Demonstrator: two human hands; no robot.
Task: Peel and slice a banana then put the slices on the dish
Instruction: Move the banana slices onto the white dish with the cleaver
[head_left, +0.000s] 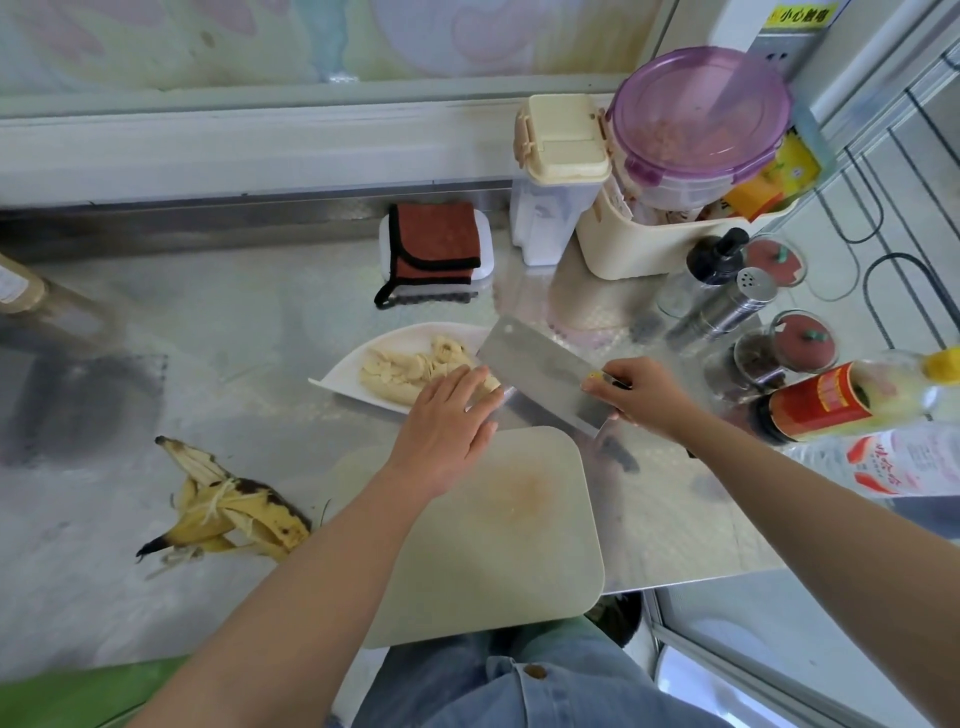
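Pale banana slices (410, 371) lie heaped on a white dish (343, 371) beyond the cutting board (498, 535). My right hand (641, 392) grips the handle of a wide steel cleaver (540, 376), held flat over the dish's right edge. With straight fingers my left hand (449, 426) reaches over the near rim of the dish and touches the blade's lower edge. The board is bare apart from a faint stain. The banana peel (228, 509) lies spread on the steel counter to the left.
A folded red-brown cloth (436, 244) sits on a white pad behind the dish. Containers (561, 171), a purple-lidded tub (698, 119), spice jars (800, 345) and bottles (831, 400) crowd the back right and right. The counter's edge runs just below the board.
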